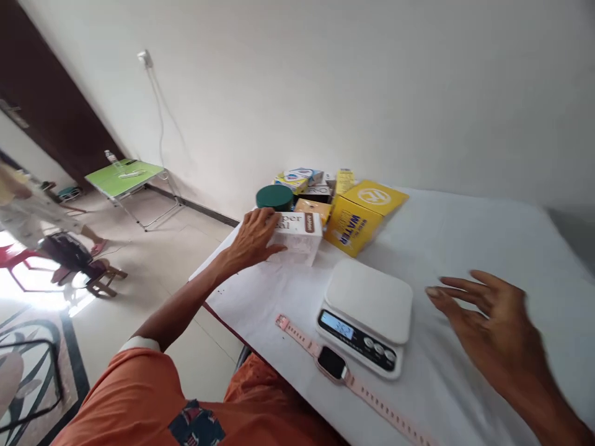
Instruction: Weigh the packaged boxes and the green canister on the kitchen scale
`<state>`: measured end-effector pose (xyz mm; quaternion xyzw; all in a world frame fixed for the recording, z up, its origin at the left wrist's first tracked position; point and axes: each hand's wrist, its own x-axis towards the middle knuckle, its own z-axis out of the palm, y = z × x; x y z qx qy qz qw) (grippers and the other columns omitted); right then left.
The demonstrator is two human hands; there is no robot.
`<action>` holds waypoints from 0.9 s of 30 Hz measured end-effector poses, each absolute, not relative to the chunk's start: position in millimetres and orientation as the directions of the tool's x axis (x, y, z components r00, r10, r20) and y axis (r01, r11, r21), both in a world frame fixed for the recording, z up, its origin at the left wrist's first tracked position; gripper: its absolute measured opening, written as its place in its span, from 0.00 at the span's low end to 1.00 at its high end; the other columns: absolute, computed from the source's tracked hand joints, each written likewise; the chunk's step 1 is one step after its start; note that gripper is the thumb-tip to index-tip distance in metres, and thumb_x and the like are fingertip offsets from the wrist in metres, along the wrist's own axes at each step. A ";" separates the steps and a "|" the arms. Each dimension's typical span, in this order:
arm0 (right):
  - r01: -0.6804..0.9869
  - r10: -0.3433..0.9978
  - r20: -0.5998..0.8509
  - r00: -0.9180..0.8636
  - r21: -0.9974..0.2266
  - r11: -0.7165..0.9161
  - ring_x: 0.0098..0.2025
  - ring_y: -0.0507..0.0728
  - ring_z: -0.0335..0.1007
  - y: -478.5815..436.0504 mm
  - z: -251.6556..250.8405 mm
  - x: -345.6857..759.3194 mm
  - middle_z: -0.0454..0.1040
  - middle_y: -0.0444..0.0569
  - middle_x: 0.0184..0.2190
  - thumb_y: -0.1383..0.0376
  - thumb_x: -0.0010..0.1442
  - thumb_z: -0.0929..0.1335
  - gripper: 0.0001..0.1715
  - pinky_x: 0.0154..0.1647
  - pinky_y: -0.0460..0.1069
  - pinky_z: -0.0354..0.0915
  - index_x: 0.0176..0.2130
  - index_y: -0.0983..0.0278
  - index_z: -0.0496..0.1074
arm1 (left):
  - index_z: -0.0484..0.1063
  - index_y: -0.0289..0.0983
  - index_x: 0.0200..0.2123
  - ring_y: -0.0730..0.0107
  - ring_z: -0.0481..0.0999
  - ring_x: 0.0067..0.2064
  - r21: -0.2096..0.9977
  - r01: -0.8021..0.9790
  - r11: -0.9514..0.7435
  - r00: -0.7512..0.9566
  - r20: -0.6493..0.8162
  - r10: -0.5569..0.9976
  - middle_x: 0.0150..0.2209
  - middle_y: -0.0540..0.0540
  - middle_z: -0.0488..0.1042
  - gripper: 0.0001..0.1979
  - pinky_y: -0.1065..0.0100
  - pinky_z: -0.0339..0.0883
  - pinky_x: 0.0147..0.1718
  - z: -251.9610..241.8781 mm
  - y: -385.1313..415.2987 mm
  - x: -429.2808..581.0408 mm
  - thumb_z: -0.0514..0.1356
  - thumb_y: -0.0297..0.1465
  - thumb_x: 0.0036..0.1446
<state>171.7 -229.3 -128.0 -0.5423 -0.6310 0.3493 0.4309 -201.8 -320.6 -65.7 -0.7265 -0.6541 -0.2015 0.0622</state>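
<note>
My left hand [255, 236] is closed around the left end of a white box [302, 240] with brown lettering, its fingers over the top and its thumb along the near side. Over the white cloth to the right, my right hand [497, 325] is raised with its fingers apart and nothing in them. Between the hands sits a white digital scale [369, 297] with a bare plate and a lit display that seems to read 362. A smartwatch with a pink strap [331, 362] lies stretched out along the scale's near side.
Behind the white box stand a dark green round lid [274, 197], a yellow box marked WATER [360, 217] and several small boxes [300, 179]. A wall backs the white-covered table [446, 226]. Far left are a green folding table [123, 178], a wooden stool [106, 277] and another person's legs.
</note>
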 end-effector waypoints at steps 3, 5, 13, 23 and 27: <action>0.372 0.985 0.164 -0.048 -0.913 0.170 0.51 0.72 0.77 -246.3 -146.8 179.9 0.77 0.60 0.51 0.36 0.48 0.74 0.45 0.50 0.71 0.75 0.55 0.55 0.63 | 0.66 0.38 0.59 0.40 0.63 0.58 0.107 0.989 -0.103 0.058 0.360 0.931 0.59 0.33 0.65 0.27 0.41 0.60 0.57 -63.5 -323.0 -199.2 0.66 0.39 0.60; 0.363 0.983 0.183 -0.011 -0.915 0.174 0.48 0.68 0.77 -249.1 -157.5 185.6 0.77 0.58 0.50 0.36 0.53 0.71 0.43 0.49 0.68 0.75 0.56 0.58 0.63 | 0.66 0.38 0.58 0.41 0.64 0.56 0.080 0.993 -0.092 0.056 0.370 0.927 0.56 0.34 0.66 0.29 0.42 0.61 0.55 -60.3 -319.6 -199.8 0.68 0.40 0.57; 0.382 0.968 0.250 -0.016 -0.893 0.237 0.42 0.62 0.75 -242.2 -165.3 197.5 0.77 0.55 0.43 0.40 0.61 0.68 0.36 0.43 0.58 0.74 0.56 0.61 0.64 | 0.65 0.38 0.58 0.44 0.65 0.53 -0.030 0.999 0.033 -0.024 0.283 0.959 0.51 0.36 0.66 0.31 0.46 0.63 0.51 -44.3 -301.4 -194.8 0.68 0.43 0.55; 0.401 0.977 0.212 -0.012 -0.894 0.199 0.42 0.62 0.76 -243.0 -165.9 198.1 0.78 0.55 0.44 0.43 0.62 0.68 0.32 0.44 0.58 0.73 0.55 0.61 0.66 | 0.59 0.39 0.58 0.47 0.71 0.54 -0.013 0.998 -0.057 0.058 0.232 0.971 0.51 0.40 0.72 0.39 0.47 0.59 0.57 -34.9 -318.8 -194.7 0.73 0.40 0.47; 0.396 0.978 0.209 -0.006 -0.897 0.195 0.42 0.61 0.76 -242.6 -166.3 197.1 0.78 0.54 0.43 0.45 0.61 0.68 0.30 0.45 0.57 0.72 0.54 0.62 0.66 | 0.66 0.39 0.55 0.48 0.73 0.52 0.011 0.996 -0.087 0.082 0.243 0.967 0.50 0.40 0.74 0.32 0.51 0.66 0.51 -21.8 -323.9 -196.5 0.71 0.42 0.49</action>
